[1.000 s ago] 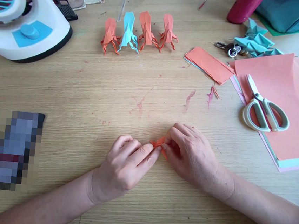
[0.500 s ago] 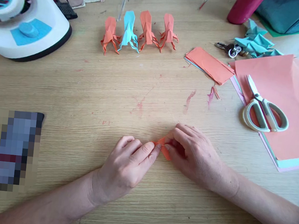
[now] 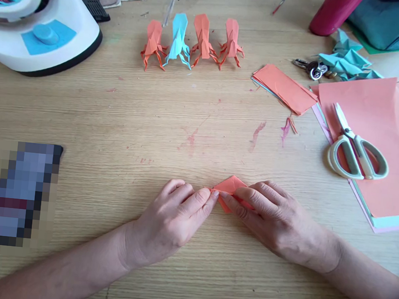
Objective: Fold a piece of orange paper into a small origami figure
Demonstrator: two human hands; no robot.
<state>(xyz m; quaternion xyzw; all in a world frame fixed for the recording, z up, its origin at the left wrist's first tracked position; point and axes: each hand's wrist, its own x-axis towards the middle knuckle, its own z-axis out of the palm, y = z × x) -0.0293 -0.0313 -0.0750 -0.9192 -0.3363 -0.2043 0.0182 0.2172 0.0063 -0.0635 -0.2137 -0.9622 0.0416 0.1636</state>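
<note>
A small folded piece of orange paper (image 3: 230, 185) lies between my two hands, low in the middle of the view. My left hand (image 3: 179, 211) pinches its left tip between thumb and forefinger. From the other side, my right hand (image 3: 273, 222) grips the paper, its thumb near the left tip and its fingers over the right part, which they partly hide. Several folded paper figures with thin bent legs stand in a row at the back, among them an orange one (image 3: 203, 34) and a light blue one (image 3: 178, 37).
Scissors (image 3: 356, 148) rest on large coloured sheets (image 3: 396, 196) at the right. Beside them lie a stack of orange paper strips (image 3: 284, 89), keys (image 3: 315, 69) and folded teal paper (image 3: 349, 56). A white fan (image 3: 68, 10) stands back left; a pixelated dark slab (image 3: 19, 193) lies front left.
My right hand has shifted right and opened its pinch somewhat, laying its fingers along the paper, so more of the orange paper shows. My left hand still pinches the tip. The view has shifted slightly.
</note>
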